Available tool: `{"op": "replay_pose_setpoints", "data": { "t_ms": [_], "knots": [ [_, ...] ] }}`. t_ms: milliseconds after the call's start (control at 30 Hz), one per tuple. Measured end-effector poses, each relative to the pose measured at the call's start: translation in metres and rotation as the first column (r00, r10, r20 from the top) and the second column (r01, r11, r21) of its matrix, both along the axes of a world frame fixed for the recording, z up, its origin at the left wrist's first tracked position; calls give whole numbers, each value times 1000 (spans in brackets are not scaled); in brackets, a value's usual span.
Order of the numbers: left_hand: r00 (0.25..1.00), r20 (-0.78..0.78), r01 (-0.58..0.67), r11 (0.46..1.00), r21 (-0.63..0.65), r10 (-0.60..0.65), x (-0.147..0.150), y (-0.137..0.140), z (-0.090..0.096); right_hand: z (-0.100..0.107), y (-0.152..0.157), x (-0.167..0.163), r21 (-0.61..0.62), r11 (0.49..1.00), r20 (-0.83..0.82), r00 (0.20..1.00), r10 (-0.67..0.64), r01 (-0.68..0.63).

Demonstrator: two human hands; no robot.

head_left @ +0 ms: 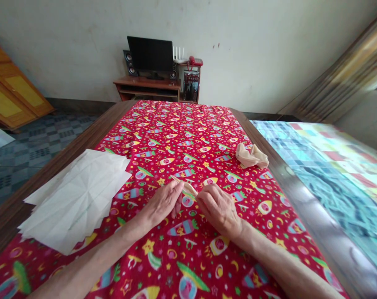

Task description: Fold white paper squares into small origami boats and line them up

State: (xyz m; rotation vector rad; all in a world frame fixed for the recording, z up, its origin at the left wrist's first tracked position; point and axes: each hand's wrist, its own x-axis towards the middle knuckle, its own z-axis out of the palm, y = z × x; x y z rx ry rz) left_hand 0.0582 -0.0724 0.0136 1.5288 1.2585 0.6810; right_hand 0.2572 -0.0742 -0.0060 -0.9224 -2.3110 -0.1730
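Note:
Between my two hands is a small folded piece of cream paper [190, 189], held just above the patterned red cloth. My left hand [166, 197] pinches its left end, fingers pressed together, with a pointed tip sticking out past them. The right end is in my right hand [217, 205], whose fingers are curled around it; much of the paper is hidden there. To the right lies a folded cream paper shape [251, 155] with raised, cupped parts. A fanned stack of creased white paper sheets [79, 199] rests on the left side of the cloth.
The red cloth [182, 137] covers a dark wooden table [91, 126]. Past its far end stands a desk [147, 84] with a monitor [150, 56], speakers and a red telephone [195, 62]. A bed with a checked cover [328, 166] is at the right, a yellow cabinet [17, 87] at the left.

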Motion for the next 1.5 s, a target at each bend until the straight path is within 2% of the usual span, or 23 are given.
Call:
{"op": "replay_pose_setpoints", "data": {
  "t_ms": [167,300,400,467,533,600,800,1067,1133,1233,1300,1400,1500],
  "knots": [
    [999,0,-43,998,-42,43,5,9,-7,-3,-7,-6,-21,998,45,997,58,-57],
    [997,3,-77,997,-23,77,4,10,-8,2,-8,-9,-215,975,-100,994,39,-59],
    [996,12,-88,996,-18,88,5,8,-4,4,-3,-11,-384,923,-237,965,-115,16],
    [996,12,-84,996,-29,85,6,7,-1,4,2,-12,-496,867,-291,933,-213,43],
    [998,3,-64,997,-35,64,8,5,-1,4,7,-13,-588,809,-307,918,-251,25],
    [999,-7,-41,999,-17,41,9,3,-1,4,10,-15,-629,777,-302,918,-257,11],
    [996,-74,-45,999,5,45,9,2,-2,4,14,-11,-596,799,-267,916,-299,87],
    [998,-39,-45,997,-57,43,5,8,-9,2,20,-6,-619,774,-205,923,-324,135],
    [999,-20,-47,996,-74,46,6,8,-10,0,19,-6,-574,803,-182,931,-317,161],
    [998,10,-61,994,-96,63,9,8,-7,2,13,-6,-377,906,-174,945,-275,194],
    [996,22,-83,991,-109,86,11,7,-2,7,6,-6,-263,949,-157,963,-218,172],
    [995,10,-96,990,-101,98,13,6,4,16,-2,-8,-247,964,-98,987,-129,102],
    [998,-1,-64,996,-65,64,13,4,5,17,-4,-10,-283,954,-74,989,-127,101]
  ]
}}
